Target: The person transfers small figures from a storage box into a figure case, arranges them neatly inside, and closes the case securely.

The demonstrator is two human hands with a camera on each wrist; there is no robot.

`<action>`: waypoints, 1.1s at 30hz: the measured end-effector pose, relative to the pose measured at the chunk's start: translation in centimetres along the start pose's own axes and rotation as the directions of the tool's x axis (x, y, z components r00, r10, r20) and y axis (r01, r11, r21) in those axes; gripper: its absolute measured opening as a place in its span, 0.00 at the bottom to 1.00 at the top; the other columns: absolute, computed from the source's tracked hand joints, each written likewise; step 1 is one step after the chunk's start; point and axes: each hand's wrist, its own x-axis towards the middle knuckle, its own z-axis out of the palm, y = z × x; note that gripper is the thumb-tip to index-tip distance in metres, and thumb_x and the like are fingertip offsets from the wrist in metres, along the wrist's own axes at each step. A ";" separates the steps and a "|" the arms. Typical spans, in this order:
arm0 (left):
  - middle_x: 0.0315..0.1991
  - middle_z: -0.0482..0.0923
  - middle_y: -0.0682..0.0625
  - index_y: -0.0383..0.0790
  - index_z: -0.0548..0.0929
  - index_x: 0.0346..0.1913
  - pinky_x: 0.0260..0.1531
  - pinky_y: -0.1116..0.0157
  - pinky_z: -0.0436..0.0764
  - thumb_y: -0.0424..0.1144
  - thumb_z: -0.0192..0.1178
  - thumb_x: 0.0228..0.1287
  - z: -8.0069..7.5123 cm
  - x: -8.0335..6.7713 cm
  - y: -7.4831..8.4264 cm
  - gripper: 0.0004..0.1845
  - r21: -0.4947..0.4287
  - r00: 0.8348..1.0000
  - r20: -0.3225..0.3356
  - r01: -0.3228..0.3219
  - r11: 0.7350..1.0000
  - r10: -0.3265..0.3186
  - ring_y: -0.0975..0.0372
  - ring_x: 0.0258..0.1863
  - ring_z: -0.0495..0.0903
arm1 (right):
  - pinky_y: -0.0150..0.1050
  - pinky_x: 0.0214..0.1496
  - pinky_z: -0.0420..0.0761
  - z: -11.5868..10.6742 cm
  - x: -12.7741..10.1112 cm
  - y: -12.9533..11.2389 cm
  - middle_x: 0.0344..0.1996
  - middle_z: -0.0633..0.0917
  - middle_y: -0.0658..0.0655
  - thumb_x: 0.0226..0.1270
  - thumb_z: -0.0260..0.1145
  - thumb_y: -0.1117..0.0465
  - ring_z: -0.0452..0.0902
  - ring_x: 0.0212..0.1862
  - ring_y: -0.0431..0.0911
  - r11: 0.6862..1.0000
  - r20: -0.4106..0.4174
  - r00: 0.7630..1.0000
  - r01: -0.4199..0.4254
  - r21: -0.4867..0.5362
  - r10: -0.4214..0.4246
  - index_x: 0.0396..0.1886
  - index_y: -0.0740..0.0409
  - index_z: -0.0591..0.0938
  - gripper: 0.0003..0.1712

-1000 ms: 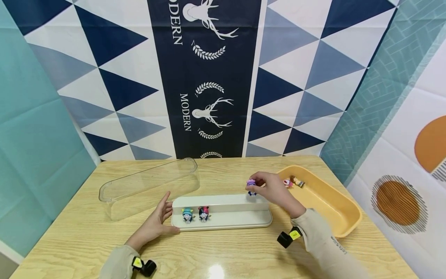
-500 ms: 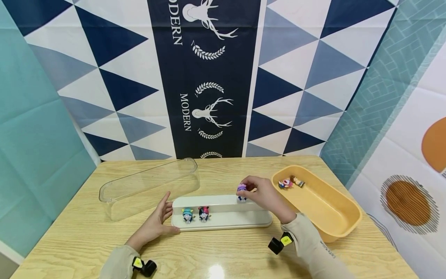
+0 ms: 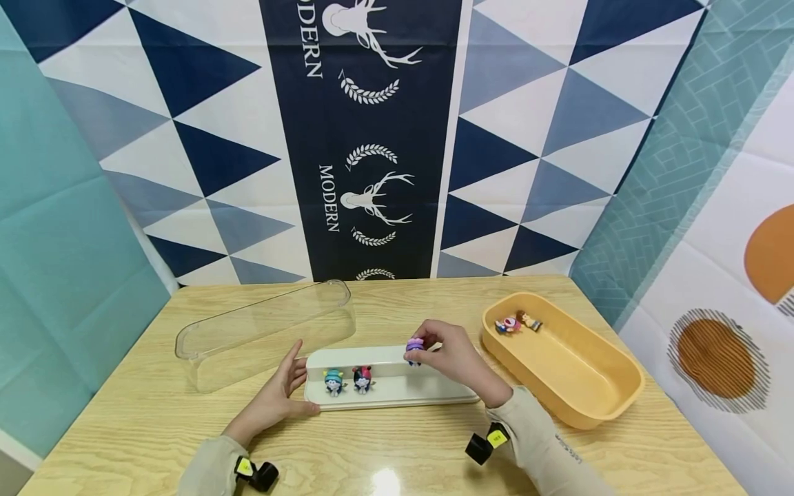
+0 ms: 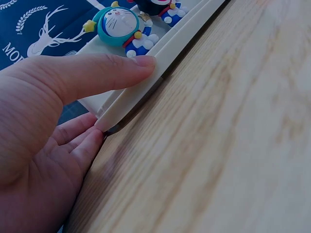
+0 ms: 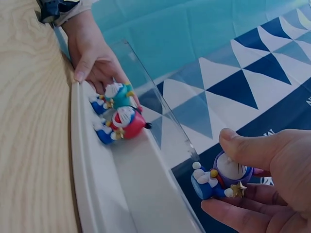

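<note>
Clear plastic forms the long, round-ended, open cover [image 3: 265, 337] at left on the wood-grain tabletop [image 3: 384, 441]. Beside it, a person's left hand [image 3: 280, 393] grips the end of a long white stepped base [image 3: 409, 393], thumb on the front rim and other fingers against the end. On the lower step sit a small teal-hooded figurine [image 3: 333, 383] and, just right of it, a red-and-black-hooded figurine [image 3: 362, 379]. Farther right, a purple-hooded figurine with a blue-and-white body [image 3: 415, 350] appears over the upper step, the right hand's [image 3: 449, 355] fingers clamped on its head; contact with the step cannot be told. At far right, a yellow-orange rectangular tray [image 3: 573, 372] holds a red, white and blue figurine [image 3: 507, 326] and a brown-and-yellow figurine [image 3: 529, 321], side by side.
</note>
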 end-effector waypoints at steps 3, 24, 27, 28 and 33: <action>0.72 0.54 0.30 0.42 0.31 0.80 0.71 0.52 0.58 0.28 0.77 0.49 0.0 0.0 0.0 0.70 -0.011 1.000 0.000 0.003 1.000 -0.003 0.39 0.73 0.54 | 0.38 0.35 0.82 0.5 0.0 -0.1 0.30 0.84 0.46 0.56 0.78 0.62 0.81 0.32 0.38 0.999 -0.001 0.999 0.039 0.022 -0.039 0.32 0.52 0.83 0.10; 0.71 0.53 0.29 0.41 0.30 0.80 0.71 0.51 0.58 0.28 0.76 0.50 -0.4 0.1 0.5 0.69 -0.006 1.000 0.012 -0.011 1.000 0.011 0.37 0.72 0.54 | 0.31 0.33 0.80 3.1 -0.4 -1.0 0.29 0.81 0.45 0.54 0.79 0.62 0.76 0.31 0.35 0.995 0.064 0.993 0.098 -0.004 -0.097 0.29 0.52 0.81 0.12; 0.71 0.54 0.30 0.42 0.30 0.80 0.71 0.53 0.59 0.28 0.77 0.49 -0.3 0.1 0.3 0.70 -0.013 1.000 0.009 -0.002 1.000 0.003 0.38 0.72 0.54 | 0.31 0.31 0.80 3.5 -0.6 -1.0 0.29 0.82 0.46 0.53 0.80 0.63 0.76 0.30 0.35 0.995 0.066 0.993 0.095 -0.003 -0.095 0.28 0.53 0.81 0.13; 0.71 0.54 0.30 0.42 0.30 0.80 0.71 0.53 0.59 0.28 0.77 0.49 -0.2 0.1 0.3 0.70 -0.017 1.000 0.008 -0.001 1.000 0.001 0.38 0.72 0.54 | 0.31 0.31 0.80 3.7 -0.7 -0.9 0.29 0.82 0.47 0.53 0.80 0.63 0.77 0.30 0.35 0.995 0.067 0.993 0.097 0.001 -0.097 0.28 0.54 0.81 0.13; 0.71 0.54 0.29 0.41 0.30 0.80 0.71 0.49 0.56 0.28 0.78 0.48 -0.1 0.1 0.2 0.71 -0.033 1.000 0.004 0.005 0.999 -0.005 0.37 0.72 0.54 | 0.30 0.32 0.81 4.3 -0.9 -0.9 0.29 0.83 0.49 0.52 0.80 0.65 0.78 0.31 0.35 0.992 0.069 0.990 0.123 0.009 -0.124 0.28 0.56 0.80 0.13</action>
